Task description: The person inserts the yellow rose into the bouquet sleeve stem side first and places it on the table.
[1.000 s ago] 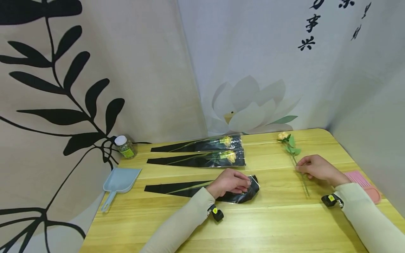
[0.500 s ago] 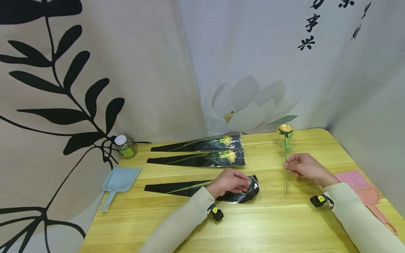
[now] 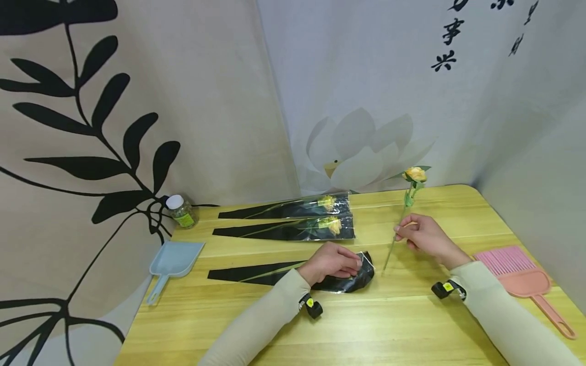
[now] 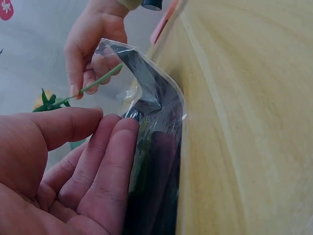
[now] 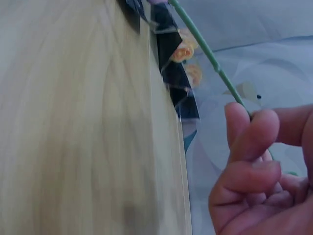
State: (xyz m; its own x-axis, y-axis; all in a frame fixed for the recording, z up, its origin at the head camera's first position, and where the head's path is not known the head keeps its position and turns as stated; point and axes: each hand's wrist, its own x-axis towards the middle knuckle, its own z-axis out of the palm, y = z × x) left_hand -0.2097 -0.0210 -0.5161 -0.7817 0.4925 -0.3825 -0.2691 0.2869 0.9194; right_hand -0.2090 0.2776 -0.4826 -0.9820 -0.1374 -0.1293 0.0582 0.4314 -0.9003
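My right hand (image 3: 426,236) pinches the green stem (image 5: 210,54) of a yellow artificial rose (image 3: 415,174) between thumb and fingers. The bloom points up and away, while the stem's lower end slants toward the open end of a black-and-clear flower sleeve (image 3: 366,278). My left hand (image 3: 331,264) lies over that sleeve near its wide end. In the left wrist view, its thumb and fingertips pinch at the clear film (image 4: 139,68), and the mouth bulges apart. A green stem (image 3: 270,272) shows along the sleeve's narrow part; its upper part is hidden under the hand.
Two similar sleeves, one at the back (image 3: 297,207) and one before it (image 3: 284,231), each hold a yellow rose. Left stand a white-lidded jar (image 3: 181,212) and a light blue dustpan (image 3: 176,260). A pink brush (image 3: 524,279) lies right. Curtains border the table (image 3: 366,330).
My right hand has moved left with the rose and raised its bloom, bringing the stem's end near the sleeve's mouth. The pink brush has come into fuller view. My left hand stays in place.
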